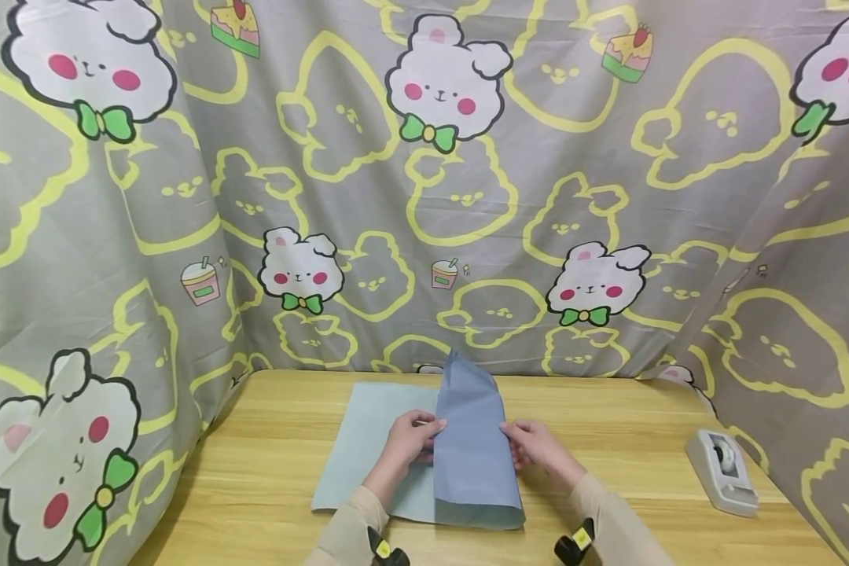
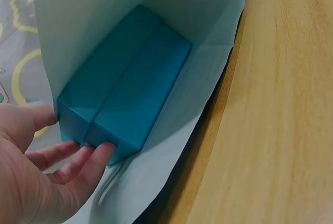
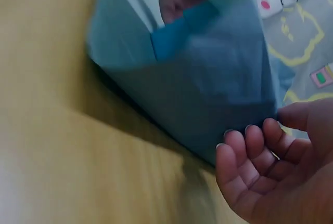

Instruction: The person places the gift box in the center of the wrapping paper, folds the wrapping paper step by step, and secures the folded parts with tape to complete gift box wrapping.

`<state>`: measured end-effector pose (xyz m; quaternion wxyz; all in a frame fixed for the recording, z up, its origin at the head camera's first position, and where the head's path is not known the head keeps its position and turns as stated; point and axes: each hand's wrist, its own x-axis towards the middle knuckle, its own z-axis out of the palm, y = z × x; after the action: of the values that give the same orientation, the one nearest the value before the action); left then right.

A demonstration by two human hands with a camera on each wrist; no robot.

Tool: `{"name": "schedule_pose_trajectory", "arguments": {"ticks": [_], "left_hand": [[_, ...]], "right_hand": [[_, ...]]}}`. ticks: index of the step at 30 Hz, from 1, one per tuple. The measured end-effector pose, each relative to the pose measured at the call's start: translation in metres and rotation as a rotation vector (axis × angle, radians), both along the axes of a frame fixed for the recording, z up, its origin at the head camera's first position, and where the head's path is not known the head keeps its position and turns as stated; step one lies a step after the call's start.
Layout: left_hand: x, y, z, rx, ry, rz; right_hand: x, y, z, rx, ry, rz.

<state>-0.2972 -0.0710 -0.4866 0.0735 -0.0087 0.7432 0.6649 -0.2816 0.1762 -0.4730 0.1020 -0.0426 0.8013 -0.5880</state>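
Observation:
A sheet of wrapping paper, blue-grey outside and pale green inside, is folded over a teal box on the table. Its pale part lies flat to the left. My left hand holds the flap's free edge with the thumb, while its fingers touch the box's near face in the left wrist view. At the folded side, my right hand grips the paper with its thumb near the crease and its fingers curled against the outside. From the head view the flap hides the box.
A white tape dispenser stands at the right of the wooden table. A grey curtain with cartoon rabbits surrounds the back and both sides.

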Motion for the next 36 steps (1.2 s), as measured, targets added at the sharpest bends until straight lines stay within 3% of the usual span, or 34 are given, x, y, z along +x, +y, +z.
{"name": "schedule_pose_trajectory", "arguments": {"ticks": [7,11,16,21,27,36], "left_hand": [[0.001,0.0,0.001,-0.009,0.002,0.003],[0.002,0.001,0.002,-0.007,0.001,0.006],[0.001,0.001,0.0,-0.006,0.002,0.001],[0.001,0.001,0.0,-0.002,0.005,0.004],[0.002,0.0,0.001,0.007,0.007,0.006],[0.003,0.0,0.002,0.007,0.004,0.005]], "right_hand": [[-0.043,0.003,-0.005,0.0,-0.006,0.0],[-0.059,0.005,-0.008,-0.033,-0.04,-0.003],[-0.063,0.005,-0.014,-0.008,-0.079,-0.024],[-0.066,-0.001,-0.01,0.054,-0.113,-0.05],[-0.071,-0.005,-0.005,-0.002,-0.147,-0.039],[-0.074,-0.008,-0.004,-0.035,-0.118,-0.048]]}}
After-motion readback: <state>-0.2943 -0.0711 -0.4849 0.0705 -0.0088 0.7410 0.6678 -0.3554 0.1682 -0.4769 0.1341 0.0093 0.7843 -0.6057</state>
